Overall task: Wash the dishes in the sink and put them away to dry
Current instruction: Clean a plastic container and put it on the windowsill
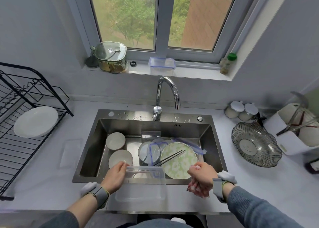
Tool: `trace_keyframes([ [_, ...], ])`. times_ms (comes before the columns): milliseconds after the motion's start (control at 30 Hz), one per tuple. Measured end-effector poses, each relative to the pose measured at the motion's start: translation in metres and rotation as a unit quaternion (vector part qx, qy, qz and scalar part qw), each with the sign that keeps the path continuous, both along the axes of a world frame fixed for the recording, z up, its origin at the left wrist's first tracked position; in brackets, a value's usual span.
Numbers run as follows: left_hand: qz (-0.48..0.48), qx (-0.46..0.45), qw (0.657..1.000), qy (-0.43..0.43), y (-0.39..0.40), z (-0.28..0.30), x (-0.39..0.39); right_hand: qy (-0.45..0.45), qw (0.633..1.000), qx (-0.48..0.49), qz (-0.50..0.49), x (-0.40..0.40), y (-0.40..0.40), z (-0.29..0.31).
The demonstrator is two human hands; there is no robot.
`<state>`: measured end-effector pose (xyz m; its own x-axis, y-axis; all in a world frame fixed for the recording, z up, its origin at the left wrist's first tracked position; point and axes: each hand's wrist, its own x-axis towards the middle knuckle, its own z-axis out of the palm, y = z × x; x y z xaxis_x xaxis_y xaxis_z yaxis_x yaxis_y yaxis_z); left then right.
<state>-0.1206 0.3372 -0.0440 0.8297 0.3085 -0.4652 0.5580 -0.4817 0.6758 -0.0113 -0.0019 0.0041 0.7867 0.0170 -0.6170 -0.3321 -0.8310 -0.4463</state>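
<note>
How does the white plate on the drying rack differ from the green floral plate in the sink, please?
The white plate is plain, while the green floral plate carries a pale green flower pattern. The white plate leans in the black drying rack left of the sink; the floral plate lies in the basin among other dishes. Dark chopsticks lie across the floral plate; nothing rests on the white one. Both are round.

No text can be read; the round logo on the lidded container at the window sill is too blurred.
</note>
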Motion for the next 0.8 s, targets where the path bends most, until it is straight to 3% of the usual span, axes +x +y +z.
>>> trace_keyframes([
  [200, -0.039, 0.088, 0.995, 0.039, -0.007, 0.009, 0.02, 0.008, 0.995, -0.09, 0.047, 0.035, -0.016, -0.014],
  [400, -0.054, 0.104, 0.993, -0.023, -0.045, 0.033, 0.093, 0.023, 0.972, -0.196, 0.131, 0.095, -0.034, -0.048],
  [667, -0.116, 0.117, 0.986, 0.033, -0.096, 0.029, 0.173, 0.083, 0.928, -0.21, 0.298, 0.149, -0.05, -0.079],
  [800, -0.133, 0.132, 0.981, 0.053, -0.111, 0.02, 0.194, 0.132, 0.933, -0.162, 0.292, 0.169, -0.055, -0.104],
])
